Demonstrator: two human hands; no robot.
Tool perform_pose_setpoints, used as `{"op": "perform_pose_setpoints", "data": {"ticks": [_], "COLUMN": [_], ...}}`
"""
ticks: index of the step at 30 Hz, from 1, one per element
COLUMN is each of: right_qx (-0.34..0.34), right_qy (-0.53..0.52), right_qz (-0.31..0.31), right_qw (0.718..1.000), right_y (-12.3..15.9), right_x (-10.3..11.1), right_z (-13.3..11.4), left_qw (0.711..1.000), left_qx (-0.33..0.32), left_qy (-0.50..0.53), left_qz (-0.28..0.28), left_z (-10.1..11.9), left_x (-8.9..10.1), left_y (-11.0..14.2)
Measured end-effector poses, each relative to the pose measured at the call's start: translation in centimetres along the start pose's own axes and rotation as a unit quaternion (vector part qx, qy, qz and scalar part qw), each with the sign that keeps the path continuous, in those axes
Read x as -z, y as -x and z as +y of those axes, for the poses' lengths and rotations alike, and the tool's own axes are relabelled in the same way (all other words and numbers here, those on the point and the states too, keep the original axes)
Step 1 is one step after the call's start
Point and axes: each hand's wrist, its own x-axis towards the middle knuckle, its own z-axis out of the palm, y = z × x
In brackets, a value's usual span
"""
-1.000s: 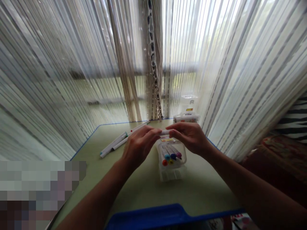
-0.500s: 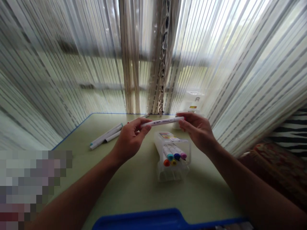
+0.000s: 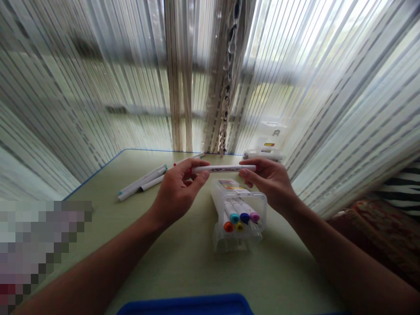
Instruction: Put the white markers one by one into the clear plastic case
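I hold a white marker (image 3: 223, 168) level between both hands, above a green table (image 3: 183, 258). My left hand (image 3: 179, 190) pinches its left end, and my right hand (image 3: 271, 179) pinches its right end. Just below lies a clear plastic marker case (image 3: 238, 214) on its side, with several markers inside showing orange, teal, blue, yellow and purple caps.
Two or three white markers (image 3: 142, 181) lie loose at the table's back left. A second clear case (image 3: 264, 154) stands at the back right near striped sheer curtains (image 3: 328, 109). A blue tray edge (image 3: 187, 305) sits at the near side. A zebra-striped cushion (image 3: 405, 181) is at right.
My hands have drawn apart along the marker, from close together to its two ends, so its whole length now shows. The view has tilted up slightly.
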Motion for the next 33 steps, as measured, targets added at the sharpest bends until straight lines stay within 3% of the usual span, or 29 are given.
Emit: {"op": "perform_pose_setpoints", "data": {"ticks": [33], "right_qx": [-0.016], "right_qy": [0.008], "right_qz": [0.003], "right_qw": [1.000], "right_y": [0.22], "right_x": [0.06], "right_z": [-0.45], "left_qw": [0.999], "left_qx": [0.021], "left_qy": [0.030], "left_qz": [-0.010], "left_z": [0.20], "left_x": [-0.05], "left_y": [0.05]}}
